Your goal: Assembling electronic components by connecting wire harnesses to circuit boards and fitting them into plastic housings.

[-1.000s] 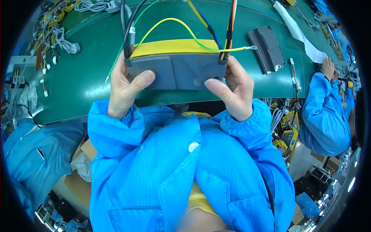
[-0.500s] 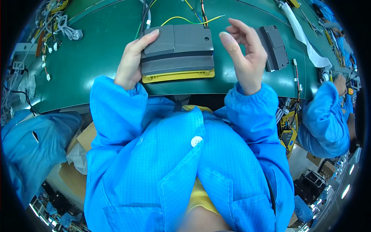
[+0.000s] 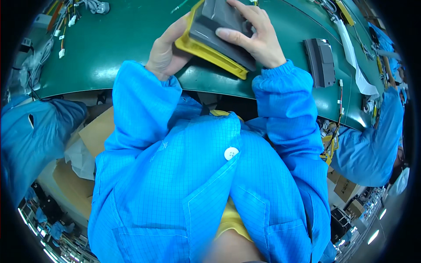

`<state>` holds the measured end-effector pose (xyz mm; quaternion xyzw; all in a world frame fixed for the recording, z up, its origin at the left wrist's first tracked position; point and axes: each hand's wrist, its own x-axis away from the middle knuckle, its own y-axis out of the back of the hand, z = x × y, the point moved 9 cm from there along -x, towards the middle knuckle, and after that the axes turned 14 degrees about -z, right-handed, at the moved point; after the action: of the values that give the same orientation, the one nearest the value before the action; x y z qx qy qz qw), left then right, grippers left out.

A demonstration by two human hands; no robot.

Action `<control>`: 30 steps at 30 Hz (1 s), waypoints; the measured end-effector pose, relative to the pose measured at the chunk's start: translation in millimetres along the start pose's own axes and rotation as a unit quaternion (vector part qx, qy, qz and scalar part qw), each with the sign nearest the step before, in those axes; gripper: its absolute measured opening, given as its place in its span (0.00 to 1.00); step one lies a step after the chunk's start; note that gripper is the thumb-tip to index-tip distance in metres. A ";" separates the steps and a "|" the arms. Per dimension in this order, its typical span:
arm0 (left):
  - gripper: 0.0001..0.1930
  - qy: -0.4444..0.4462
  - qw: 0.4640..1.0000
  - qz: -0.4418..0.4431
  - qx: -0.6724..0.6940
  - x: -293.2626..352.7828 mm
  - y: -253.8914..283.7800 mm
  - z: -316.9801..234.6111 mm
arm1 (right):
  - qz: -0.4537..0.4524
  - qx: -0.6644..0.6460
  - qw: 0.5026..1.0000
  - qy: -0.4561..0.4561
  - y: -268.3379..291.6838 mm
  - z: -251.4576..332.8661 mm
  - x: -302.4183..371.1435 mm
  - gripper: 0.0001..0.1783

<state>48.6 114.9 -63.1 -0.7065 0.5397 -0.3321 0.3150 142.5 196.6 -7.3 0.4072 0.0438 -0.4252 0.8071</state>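
Observation:
A grey plastic housing with a yellow base [image 3: 206, 37] is tilted up off the green tabletop, between my two hands. My left hand [image 3: 165, 55] grips its yellow side, with its fingers partly hidden behind and beneath. On the grey cover, my right hand [image 3: 263, 41] is closed over the right end, thumb lying across the top face and fingers round the far edge. The far end of the housing runs out of the picture at the top. To the right of my right hand, a separate grey plastic cover [image 3: 321, 62] lies on the table.
Cables with white connectors [image 3: 62, 53] lie at the table's left. A white strip [image 3: 353, 61] and a thin wire lead [image 3: 340, 98] lie at the right. Other people's blue sleeves [image 3: 370, 151] show on both sides. A cardboard box [image 3: 100, 131] stands below the table edge at left.
The housing has been lifted, turned and tilted, moving farther from me. My right hand, held apart and empty before, now grips it. My left hand has shifted to the yellow side.

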 end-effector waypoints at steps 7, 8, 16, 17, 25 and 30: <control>0.29 -0.123 0.977 -0.080 -0.153 -7.2 6.9 24.5 | -0.102 -0.177 0.975 -0.081 -10.8 -3.2 1.2 0.29; 0.28 -0.105 0.982 -0.105 -0.115 -11.2 11.8 28.7 | -0.119 -0.155 0.978 -0.074 -9.5 -4.5 0.9 0.30; 0.23 -0.089 0.986 -0.131 -0.049 -17.9 25.1 21.2 | -0.112 -0.158 0.970 -0.144 -10.8 -12.8 1.3 0.24; 0.22 -0.063 0.992 -0.106 -0.007 -19.1 16.7 20.9 | -0.095 -0.239 0.947 -0.194 -13.9 -21.0 1.6 0.24; 0.24 -0.140 0.977 -0.158 -0.042 -20.6 27.0 15.9 | -0.202 -0.190 0.946 -0.166 -9.4 -12.7 1.7 0.28; 0.25 -0.145 0.976 -0.161 -0.037 -19.3 30.3 16.9 | -0.229 0.025 0.968 -0.096 4.9 8.4 0.4 0.32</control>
<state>41.7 128.5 -99.9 -0.8358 0.3794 -0.2527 0.3061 143.9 192.0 1.2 0.3641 0.0476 -0.6367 0.6780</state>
